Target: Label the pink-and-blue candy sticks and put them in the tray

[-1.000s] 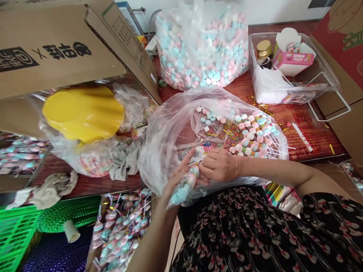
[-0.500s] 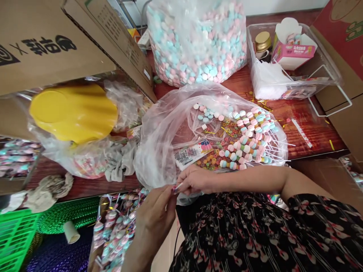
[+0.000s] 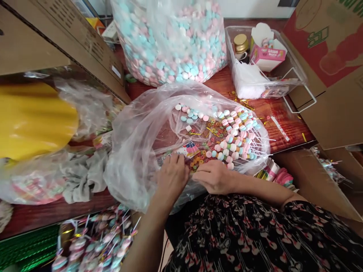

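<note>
My left hand (image 3: 173,174) rests with bent fingers on the near edge of a printed packet (image 3: 190,148), inside a spread clear plastic bag (image 3: 133,151). Close to its right, my right hand (image 3: 212,176) has its fingers pressed together beside a pile of ring-shaped candies (image 3: 200,158); what they hold, if anything, is hidden. Skewers of pink, blue and white candies (image 3: 241,132) lie behind and right of that hand, sticks pointing right. Loose round candies (image 3: 190,113) lie on the plastic farther back.
A big bag of marshmallows (image 3: 172,49) stands at the back. Right of it is a clear bin (image 3: 241,85). Cardboard boxes flank both sides. A yellow object (image 3: 34,117) is at left, and a box of wrapped skewers (image 3: 99,245) stands below the table edge.
Both hands have moved from the small item they held together at the table edge to the packet and ring candies, slightly apart. The view has shifted right.
</note>
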The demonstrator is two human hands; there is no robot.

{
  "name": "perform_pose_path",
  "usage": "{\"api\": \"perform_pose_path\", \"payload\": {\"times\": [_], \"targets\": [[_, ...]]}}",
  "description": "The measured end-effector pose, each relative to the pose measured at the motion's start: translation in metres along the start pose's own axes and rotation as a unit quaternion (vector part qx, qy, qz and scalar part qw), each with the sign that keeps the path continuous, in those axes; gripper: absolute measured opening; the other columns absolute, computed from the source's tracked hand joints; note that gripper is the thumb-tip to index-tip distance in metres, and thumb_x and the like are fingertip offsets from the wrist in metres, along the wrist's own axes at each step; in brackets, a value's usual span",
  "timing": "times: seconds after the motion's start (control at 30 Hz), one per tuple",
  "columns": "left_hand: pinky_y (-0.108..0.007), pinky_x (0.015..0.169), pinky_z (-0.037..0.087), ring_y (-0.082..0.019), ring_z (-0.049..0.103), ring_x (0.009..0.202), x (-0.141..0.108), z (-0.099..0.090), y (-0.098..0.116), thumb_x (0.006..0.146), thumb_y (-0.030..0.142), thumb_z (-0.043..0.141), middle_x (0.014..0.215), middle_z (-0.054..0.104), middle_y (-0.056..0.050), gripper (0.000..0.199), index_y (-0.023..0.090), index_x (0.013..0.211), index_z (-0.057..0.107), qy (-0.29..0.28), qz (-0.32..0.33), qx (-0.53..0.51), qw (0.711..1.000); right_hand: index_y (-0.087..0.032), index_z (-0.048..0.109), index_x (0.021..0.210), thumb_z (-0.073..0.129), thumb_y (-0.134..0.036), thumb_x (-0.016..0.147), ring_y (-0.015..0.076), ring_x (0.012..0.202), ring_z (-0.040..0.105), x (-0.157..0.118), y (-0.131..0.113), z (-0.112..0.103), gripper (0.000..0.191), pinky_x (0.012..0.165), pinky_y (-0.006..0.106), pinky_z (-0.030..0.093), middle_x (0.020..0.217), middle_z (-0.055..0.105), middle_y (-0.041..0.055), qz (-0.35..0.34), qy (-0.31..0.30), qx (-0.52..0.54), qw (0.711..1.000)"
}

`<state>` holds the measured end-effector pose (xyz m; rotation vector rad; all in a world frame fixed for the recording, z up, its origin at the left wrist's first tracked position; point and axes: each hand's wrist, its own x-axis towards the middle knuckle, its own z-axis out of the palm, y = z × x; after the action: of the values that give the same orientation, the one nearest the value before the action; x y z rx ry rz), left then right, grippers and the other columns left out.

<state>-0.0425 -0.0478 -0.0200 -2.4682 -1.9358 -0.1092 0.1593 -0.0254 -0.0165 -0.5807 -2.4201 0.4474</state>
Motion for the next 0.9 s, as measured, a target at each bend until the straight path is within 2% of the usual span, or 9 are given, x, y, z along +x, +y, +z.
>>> {"api": "perform_pose_path", "payload": {"times": [0.07,0.17,0.23,0.3,0.4,0.5,0.67,0.77,0.9], "targets": [[-0.041,0.077,0.048,-0.032,0.058,0.094,0.021,0.010,0.011,0.085,0.017,0.050,0.100,0.064,-0.017,0.022,0.012,0.101,0.065,-0.018,-0.007,0.034,0.999,-0.017,0.066,0.084,0.051,-0.011,0.088,0.0129,0.064,0.056,-0.017,0.011,-0.022,0.017,0.062,0.026,0.044,0.073,0.067,0.0032,0.029,0.066,-0.076,0.994],[-0.041,0.075,0.045,-0.033,0.058,0.094,0.022,0.023,0.009,0.085,0.011,0.049,0.096,0.064,-0.017,0.021,0.011,0.097,0.066,0.000,-0.006,0.046,0.999,-0.019,0.067,0.086,0.050,-0.005,0.088,0.0114,0.062,0.057,-0.053,0.031,-0.060,0.021,0.062,0.025,0.046,0.069,0.066,0.0005,0.139,0.149,-0.105,0.973],[-0.040,0.075,0.043,-0.031,0.058,0.091,0.014,0.031,0.002,0.084,0.010,0.049,0.090,0.065,-0.016,0.021,0.012,0.094,0.067,0.023,0.010,0.050,0.998,-0.019,0.069,0.092,0.055,-0.011,0.090,0.0135,0.071,0.062,-0.078,0.042,-0.080,0.016,0.069,0.027,0.050,0.079,0.071,0.0034,0.221,0.169,-0.123,0.953],[-0.039,0.073,0.042,-0.028,0.058,0.085,0.009,0.038,-0.004,0.084,0.010,0.050,0.085,0.066,-0.014,0.021,0.013,0.093,0.069,0.053,0.026,0.054,0.997,-0.019,0.070,0.093,0.057,-0.017,0.091,0.0152,0.076,0.065,-0.098,0.050,-0.091,0.013,0.072,0.028,0.050,0.082,0.071,0.0048,0.262,0.154,-0.153,0.940],[-0.037,0.073,0.043,-0.025,0.060,0.081,0.006,0.049,-0.013,0.087,0.015,0.052,0.085,0.069,-0.011,0.020,0.017,0.094,0.070,0.108,0.032,0.021,0.993,-0.019,0.071,0.094,0.058,-0.019,0.091,0.0169,0.080,0.065,-0.116,0.052,-0.091,0.013,0.076,0.029,0.050,0.084,0.072,0.0057,0.275,0.116,-0.198,0.934],[-0.035,0.078,0.046,-0.024,0.062,0.085,0.007,0.054,-0.021,0.091,0.023,0.053,0.088,0.070,-0.009,0.018,0.019,0.089,0.071,0.138,0.014,-0.049,0.989,-0.018,0.072,0.097,0.059,-0.020,0.091,0.0190,0.085,0.063,-0.120,0.051,-0.084,0.015,0.078,0.031,0.048,0.089,0.072,0.0072,0.269,0.082,-0.227,0.932],[-0.037,0.084,0.048,-0.025,0.061,0.094,0.011,0.044,-0.019,0.095,0.035,0.051,0.101,0.070,-0.011,0.029,0.019,0.105,0.073,0.100,-0.060,-0.101,0.988,-0.018,0.073,0.085,0.059,-0.020,0.090,0.0192,0.083,0.062,-0.120,0.056,-0.079,0.015,0.077,0.031,0.044,0.086,0.072,0.0066,0.275,0.035,-0.240,0.930],[-0.037,0.084,0.048,-0.025,0.059,0.095,0.011,0.040,-0.012,0.097,0.033,0.048,0.100,0.068,-0.012,0.031,0.019,0.101,0.075,0.084,-0.076,-0.122,0.986,-0.019,0.073,0.089,0.059,-0.019,0.091,0.0182,0.080,0.064,-0.125,0.059,-0.081,0.014,0.077,0.030,0.047,0.086,0.073,0.0061,0.252,0.057,-0.213,0.942],[-0.035,0.083,0.048,-0.023,0.061,0.091,0.009,0.045,-0.010,0.095,0.029,0.050,0.091,0.068,-0.010,0.025,0.018,0.088,0.072,0.107,-0.109,-0.149,0.977,-0.019,0.071,0.101,0.060,-0.016,0.090,0.0194,0.083,0.069,-0.128,0.057,-0.086,0.015,0.078,0.031,0.052,0.090,0.075,0.0063,0.237,0.135,-0.145,0.951]]}}
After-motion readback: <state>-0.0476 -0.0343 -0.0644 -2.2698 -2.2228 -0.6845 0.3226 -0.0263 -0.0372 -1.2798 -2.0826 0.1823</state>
